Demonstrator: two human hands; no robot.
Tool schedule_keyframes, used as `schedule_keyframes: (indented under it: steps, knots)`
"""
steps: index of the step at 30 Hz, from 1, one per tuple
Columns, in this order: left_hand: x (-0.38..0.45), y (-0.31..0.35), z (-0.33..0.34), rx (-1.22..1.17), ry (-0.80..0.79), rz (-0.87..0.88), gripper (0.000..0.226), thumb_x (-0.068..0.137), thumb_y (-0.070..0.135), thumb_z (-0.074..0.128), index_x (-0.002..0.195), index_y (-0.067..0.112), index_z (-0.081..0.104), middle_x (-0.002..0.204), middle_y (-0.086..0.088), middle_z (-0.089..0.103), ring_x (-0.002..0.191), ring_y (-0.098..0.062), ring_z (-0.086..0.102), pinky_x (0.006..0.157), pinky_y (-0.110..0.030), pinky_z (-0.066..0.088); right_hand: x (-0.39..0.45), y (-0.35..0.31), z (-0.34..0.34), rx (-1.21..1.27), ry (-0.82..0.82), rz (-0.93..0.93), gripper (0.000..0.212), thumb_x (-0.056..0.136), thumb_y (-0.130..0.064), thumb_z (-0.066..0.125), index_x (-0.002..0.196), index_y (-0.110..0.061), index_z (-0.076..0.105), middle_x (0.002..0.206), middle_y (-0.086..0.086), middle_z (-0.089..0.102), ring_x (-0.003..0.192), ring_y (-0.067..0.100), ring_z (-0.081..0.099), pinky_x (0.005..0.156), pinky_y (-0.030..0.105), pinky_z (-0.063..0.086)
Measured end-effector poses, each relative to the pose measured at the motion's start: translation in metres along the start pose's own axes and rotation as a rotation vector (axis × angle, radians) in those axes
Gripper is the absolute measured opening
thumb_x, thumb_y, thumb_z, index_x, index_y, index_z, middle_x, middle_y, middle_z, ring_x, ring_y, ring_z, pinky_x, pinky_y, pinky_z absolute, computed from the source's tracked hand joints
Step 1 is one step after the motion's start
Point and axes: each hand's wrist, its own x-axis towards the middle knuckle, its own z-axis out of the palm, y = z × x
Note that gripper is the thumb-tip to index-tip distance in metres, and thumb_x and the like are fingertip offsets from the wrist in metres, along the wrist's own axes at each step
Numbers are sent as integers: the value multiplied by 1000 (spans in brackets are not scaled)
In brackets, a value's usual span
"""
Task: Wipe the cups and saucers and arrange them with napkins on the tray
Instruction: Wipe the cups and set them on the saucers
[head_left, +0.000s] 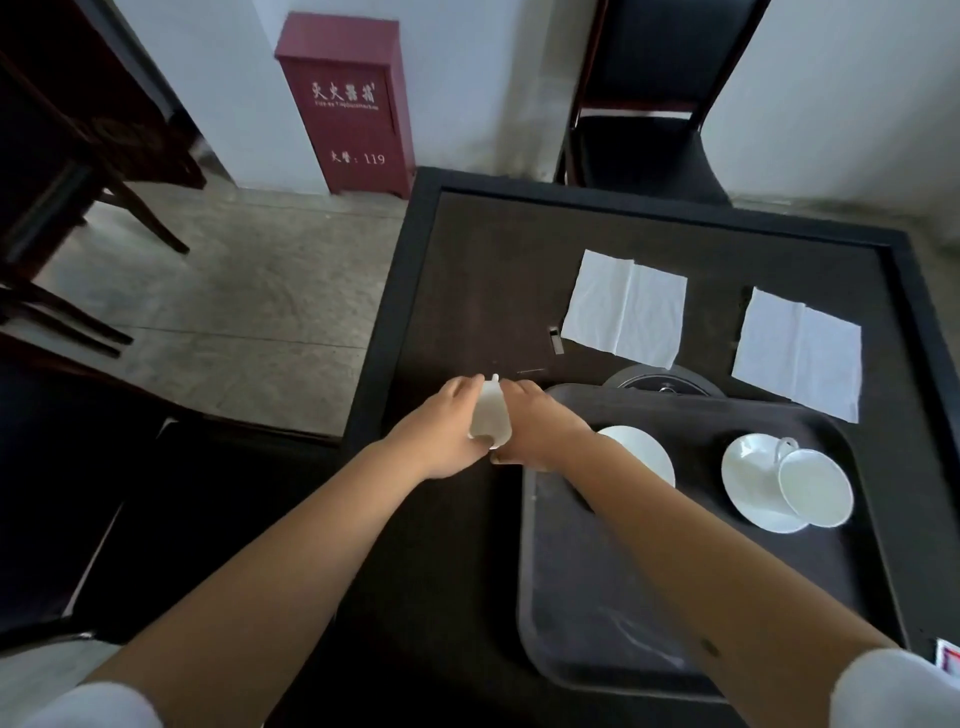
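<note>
Both my hands meet over the dark table, left of the tray. My left hand (441, 428) and my right hand (540, 428) together grip a white cup (491, 418) held between them. Whether a cloth is wrapped around the cup I cannot tell. On the dark tray (597, 613) lies a bare white saucer (644, 452), partly hidden by my right forearm. At the tray's right end a second white cup (815, 488) rests tilted on another saucer (748, 478). Two white napkins, one (626, 309) and the other (800, 353), lie flat on the table beyond the tray.
A round dark fitting (662, 382) is set in the table (467, 291) just behind the tray. A black chair (644, 130) stands at the far side, a red cabinet (348, 104) against the wall. Dark furniture (62, 156) stands left, across the concrete floor.
</note>
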Motion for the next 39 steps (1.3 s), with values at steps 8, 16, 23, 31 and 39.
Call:
schedule_keyframes:
  steps: [8, 16, 23, 31, 39]
  knots:
    - [21, -12, 0, -86, -81, 9, 97, 77, 42, 77, 151, 22, 18, 155, 3, 18, 127, -24, 46, 97, -37, 44, 9, 9, 3, 224, 110, -2, 94, 72, -28, 81, 146, -10, 26, 146, 11, 33, 130, 29, 40, 103, 39, 40]
    - [26, -14, 13, -156, -26, -33, 105, 71, 33, 85, 152, 25, 18, 153, 1, 28, 131, -23, 43, 93, -31, 39, 9, 12, 5, 319, 94, -45, 100, 70, -24, 85, 148, -9, 24, 147, 6, 35, 138, 21, 29, 106, 26, 29]
    - [-1, -10, 24, -217, 41, -36, 106, 74, 27, 84, 153, 29, 14, 154, 4, 24, 132, -20, 39, 96, -31, 38, -16, 12, 12, 398, 150, -49, 97, 68, -21, 85, 146, -13, 28, 146, 7, 39, 134, 22, 38, 95, 20, 28]
    - [-54, 10, 27, -283, 92, -14, 108, 75, 29, 84, 154, 30, 10, 158, 7, 22, 140, -16, 29, 102, -29, 29, -67, 4, 24, 449, 279, -56, 95, 62, -30, 86, 142, -26, 35, 138, -4, 47, 125, 16, 44, 92, 24, 32]
    - [-106, 50, 34, -299, 121, 45, 103, 75, 31, 84, 154, 29, 18, 156, 8, 29, 139, -14, 31, 104, -30, 30, -139, 10, 31, 473, 362, -79, 90, 61, -33, 87, 136, -36, 37, 129, -16, 49, 112, 1, 42, 85, 21, 35]
